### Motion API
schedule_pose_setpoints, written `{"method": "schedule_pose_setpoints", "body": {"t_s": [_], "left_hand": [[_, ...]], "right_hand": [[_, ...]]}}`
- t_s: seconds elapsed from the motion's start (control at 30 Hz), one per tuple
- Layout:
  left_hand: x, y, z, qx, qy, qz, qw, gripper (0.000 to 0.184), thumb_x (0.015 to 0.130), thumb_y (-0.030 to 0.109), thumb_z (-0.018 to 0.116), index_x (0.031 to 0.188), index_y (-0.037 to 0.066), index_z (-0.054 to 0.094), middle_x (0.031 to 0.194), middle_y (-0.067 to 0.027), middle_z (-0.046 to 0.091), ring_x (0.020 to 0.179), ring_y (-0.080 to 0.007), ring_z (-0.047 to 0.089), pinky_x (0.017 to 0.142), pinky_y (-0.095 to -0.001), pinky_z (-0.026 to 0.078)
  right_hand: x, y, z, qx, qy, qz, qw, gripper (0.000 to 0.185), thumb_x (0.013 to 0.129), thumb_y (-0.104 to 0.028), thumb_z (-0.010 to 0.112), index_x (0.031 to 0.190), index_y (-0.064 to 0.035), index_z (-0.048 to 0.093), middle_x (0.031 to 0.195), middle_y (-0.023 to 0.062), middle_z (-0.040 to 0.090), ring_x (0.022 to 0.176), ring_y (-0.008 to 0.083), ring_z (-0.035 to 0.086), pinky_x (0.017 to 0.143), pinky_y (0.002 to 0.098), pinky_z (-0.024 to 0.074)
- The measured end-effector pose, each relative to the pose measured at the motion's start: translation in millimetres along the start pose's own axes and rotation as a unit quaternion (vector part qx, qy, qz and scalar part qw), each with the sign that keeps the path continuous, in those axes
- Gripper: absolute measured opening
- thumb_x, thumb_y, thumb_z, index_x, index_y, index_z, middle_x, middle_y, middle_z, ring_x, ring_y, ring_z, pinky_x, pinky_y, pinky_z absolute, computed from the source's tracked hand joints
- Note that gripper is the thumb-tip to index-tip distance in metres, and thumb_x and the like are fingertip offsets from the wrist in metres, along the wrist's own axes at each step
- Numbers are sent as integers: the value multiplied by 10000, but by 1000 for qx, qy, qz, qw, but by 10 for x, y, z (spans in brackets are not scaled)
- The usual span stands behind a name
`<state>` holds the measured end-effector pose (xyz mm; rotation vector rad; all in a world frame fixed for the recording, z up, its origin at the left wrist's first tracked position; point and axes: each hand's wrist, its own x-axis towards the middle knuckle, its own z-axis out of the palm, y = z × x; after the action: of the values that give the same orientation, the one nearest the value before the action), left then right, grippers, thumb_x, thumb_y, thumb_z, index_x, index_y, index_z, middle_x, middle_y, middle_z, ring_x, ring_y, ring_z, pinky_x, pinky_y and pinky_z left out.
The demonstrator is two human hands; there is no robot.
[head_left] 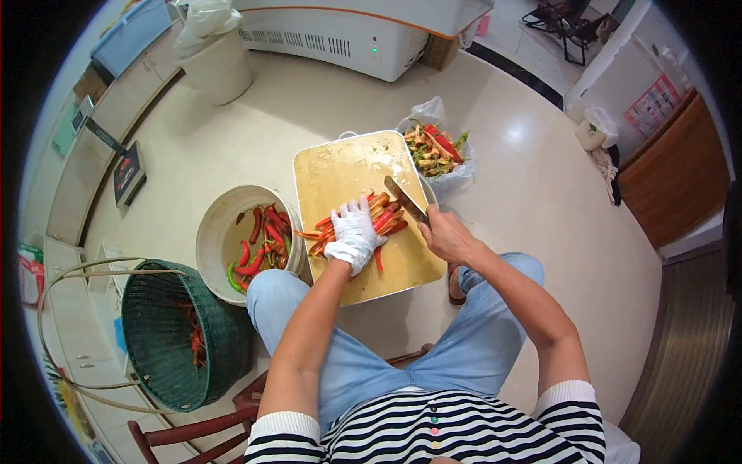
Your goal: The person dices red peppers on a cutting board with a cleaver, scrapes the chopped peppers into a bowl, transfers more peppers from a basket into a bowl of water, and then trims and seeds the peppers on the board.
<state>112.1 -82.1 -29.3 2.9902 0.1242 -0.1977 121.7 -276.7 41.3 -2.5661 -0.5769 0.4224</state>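
Observation:
My left hand (353,234), in a white glove, holds down a bunch of red chili peppers (386,220) on a yellowish cutting board (332,172). Its fingers reach over the top of the bunch. Bare, my right hand (450,237) grips the handle of a knife (405,197) at the board's right side. The blade slants up and left, just right of the peppers; whether it touches them I cannot tell. Small pale bits lie scattered over the board's far part. What supports the board is mostly hidden.
Left of the board stands a white bucket (207,226) with whole peppers; nearer is a green woven basket (144,340) with some red pieces. A plastic bag (457,176) of pepper scraps sits beyond the board's right. A scale (130,176) and white bin (219,71) are farther off.

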Motion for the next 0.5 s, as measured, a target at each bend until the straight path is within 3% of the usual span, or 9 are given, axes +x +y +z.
{"method": "schedule_pose_setpoints", "body": {"t_s": [0.23,0.4,0.5], "left_hand": [[21,25,-32,20,-31,-5,999,1036,576,549,765,1362,47,313,1205,-144,448,1143,-292,412,1002,-498,265],[26,10,22,25,-6,1,1000,1013,562,542,779,1326,50,331,1170,-137,465,1109,-282,439,991,-520,285],[22,29,9,25,-23,0,999,1005,568,541,777,1325,54,333,1186,-139,460,1127,-289,433,998,-524,282]], "right_hand": [[200,75,56,-6,-43,13,999,289,898,-190,501,938,89,434,817,332,571,816,488,558,716,506,437],[102,114,288,18,-14,63,998,295,883,-185,520,946,96,455,873,346,578,864,487,572,745,493,469],[163,133,160,20,-24,36,999,296,878,-176,529,958,101,462,865,347,579,847,492,575,738,496,471]]}}
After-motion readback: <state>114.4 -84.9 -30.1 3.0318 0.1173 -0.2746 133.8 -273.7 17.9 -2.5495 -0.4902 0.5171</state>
